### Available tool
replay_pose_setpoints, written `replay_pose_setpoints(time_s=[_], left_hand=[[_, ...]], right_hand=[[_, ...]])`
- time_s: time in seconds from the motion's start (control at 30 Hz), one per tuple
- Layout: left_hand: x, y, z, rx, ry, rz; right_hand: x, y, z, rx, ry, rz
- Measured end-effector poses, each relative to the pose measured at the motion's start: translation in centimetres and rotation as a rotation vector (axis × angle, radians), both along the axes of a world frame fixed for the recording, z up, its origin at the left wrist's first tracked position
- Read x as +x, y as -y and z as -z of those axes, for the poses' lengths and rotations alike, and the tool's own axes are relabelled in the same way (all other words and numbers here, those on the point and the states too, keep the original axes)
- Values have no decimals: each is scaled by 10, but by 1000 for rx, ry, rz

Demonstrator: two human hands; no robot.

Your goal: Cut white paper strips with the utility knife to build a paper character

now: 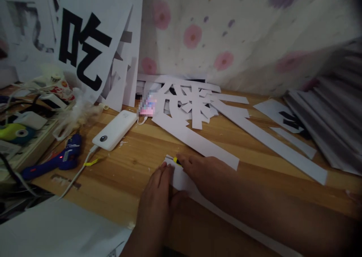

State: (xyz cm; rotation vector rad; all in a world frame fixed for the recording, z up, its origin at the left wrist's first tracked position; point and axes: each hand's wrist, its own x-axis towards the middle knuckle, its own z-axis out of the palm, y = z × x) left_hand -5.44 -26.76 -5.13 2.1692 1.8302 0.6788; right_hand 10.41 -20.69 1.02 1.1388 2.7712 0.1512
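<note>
Clock set on the hands, 12 straight ahead.

At centre: white strip (181, 179) on the table, its far end between the hands, running back toward 4. Left hand (157, 187) flat over that end, fingers pressed together, thumb out to the side. Right hand (202, 170) pinching a yellow-and-black tool (177, 161) against it; fingertips partly hidden. Looks like cutting or trimming, mid-stroke; strip not visibly parted.

Just beyond, 1: long white piece (198, 140), already cut. Past it, 12 to 1: heap of cut white pieces (196, 106), stroke-shaped. Judged well advanced; how many remain, cannot tell.

Surface: wood-grain table (135, 174), small scraps about. White sheet (56, 226) at 8. Blue glue gun (60, 160) at 9, red light showing. White power bank (115, 130) at 10, cabled. Stacked white boards (319, 125) at 2.

Room: dim. White board (118, 8) with a black printed character stands at 11; floral cloth (240, 42) hangs behind, 12 to 2.
</note>
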Motion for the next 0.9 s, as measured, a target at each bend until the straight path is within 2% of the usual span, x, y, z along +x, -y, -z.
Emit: replay_pose_setpoints(time_s=[0.1,0.23,0.43,0.6,0.9], left_hand=[[0,0,0,-26,18,-15],[-2,0,6,-31,20,-13],[-5,1,12,-37,5,-6],[-4,1,11,-46,21,-17],[-2,0,8,-6,39,-31]], right_hand=[[-2,-3,-6,-42,27,-62],[0,-5,-9,-109,17,-33],[10,-4,-6,-60,-14,-89],[13,-2,-5,-42,-3,-88],[8,3,-33,-39,212,-170]])
